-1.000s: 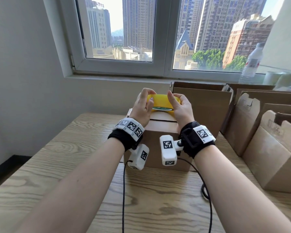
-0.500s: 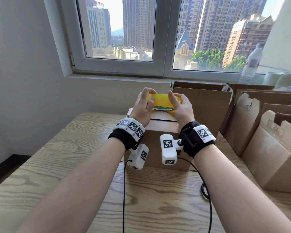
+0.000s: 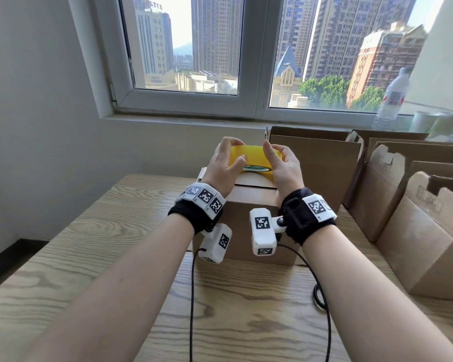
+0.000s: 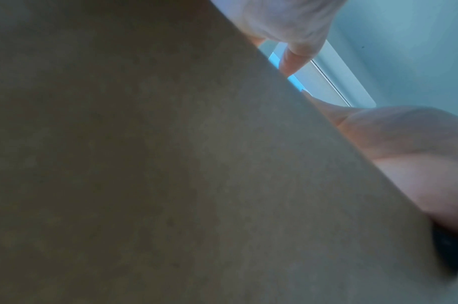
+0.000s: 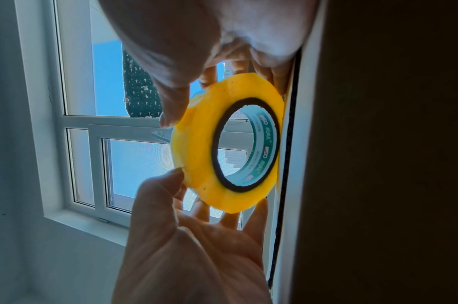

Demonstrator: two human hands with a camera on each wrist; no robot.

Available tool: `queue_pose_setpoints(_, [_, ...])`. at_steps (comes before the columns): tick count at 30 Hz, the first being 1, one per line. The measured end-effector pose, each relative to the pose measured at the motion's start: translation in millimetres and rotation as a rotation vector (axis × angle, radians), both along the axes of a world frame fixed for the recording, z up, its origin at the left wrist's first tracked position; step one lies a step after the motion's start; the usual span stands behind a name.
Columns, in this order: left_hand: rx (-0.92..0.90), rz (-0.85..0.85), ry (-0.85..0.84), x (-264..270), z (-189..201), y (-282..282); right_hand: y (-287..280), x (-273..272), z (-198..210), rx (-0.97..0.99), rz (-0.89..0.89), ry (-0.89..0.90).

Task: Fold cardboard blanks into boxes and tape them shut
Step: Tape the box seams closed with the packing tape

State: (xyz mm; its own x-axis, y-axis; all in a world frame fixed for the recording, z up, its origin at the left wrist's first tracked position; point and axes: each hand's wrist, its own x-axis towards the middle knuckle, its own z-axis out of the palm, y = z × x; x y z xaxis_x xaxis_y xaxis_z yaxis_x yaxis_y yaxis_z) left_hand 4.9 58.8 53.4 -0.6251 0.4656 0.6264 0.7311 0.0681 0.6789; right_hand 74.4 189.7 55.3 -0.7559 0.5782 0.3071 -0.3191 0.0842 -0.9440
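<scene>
A yellow tape roll (image 3: 254,159) with a green-printed core is held just above a folded brown cardboard box (image 3: 249,218) standing mid-table. My left hand (image 3: 236,151) grips the roll's left side, thumb lying across its outer face. My right hand (image 3: 275,150) grips the right side, thumb on top and fingers curled behind. In the right wrist view the tape roll (image 5: 196,144) sits between my right hand (image 5: 191,205) below and the left hand (image 5: 183,61) above. The left wrist view is mostly filled by the box wall (image 4: 144,164).
Several open-topped cardboard boxes (image 3: 416,218) stand along the right side of the wooden table (image 3: 102,257). A water bottle (image 3: 391,100) and paper cups (image 3: 434,121) sit on the window sill. Black cables (image 3: 319,296) trail across the table in front of the box.
Both hands stay on the tape roll above the box. The left thumb has shifted a little across the roll's outer face; the box has not moved.
</scene>
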Motion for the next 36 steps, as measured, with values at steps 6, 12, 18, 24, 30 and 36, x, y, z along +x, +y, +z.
queue_pose_setpoints(6, [-0.083, 0.03, 0.027, 8, 0, -3, -2, 0, 1, -0.044, 0.003, -0.003])
queue_pose_setpoints(12, [-0.092, 0.046, 0.051, 11, 0, -4, 3, 0, -1, -0.056, 0.013, 0.009])
queue_pose_setpoints(18, [-0.074, 0.013, 0.054, 10, 1, -4, 2, 0, -1, -0.095, 0.035, 0.039])
queue_pose_setpoints(24, [-0.096, 0.018, 0.042, 13, 2, -4, 3, -1, -1, -0.108, 0.021, 0.029])
queue_pose_setpoints(30, [-0.116, 0.055, 0.096, 18, 3, -6, 3, -1, -2, -0.1, 0.01, 0.026])
queue_pose_setpoints(36, [-0.092, 0.022, 0.129, 16, 1, -6, 4, 1, -2, -0.12, 0.024, 0.032])
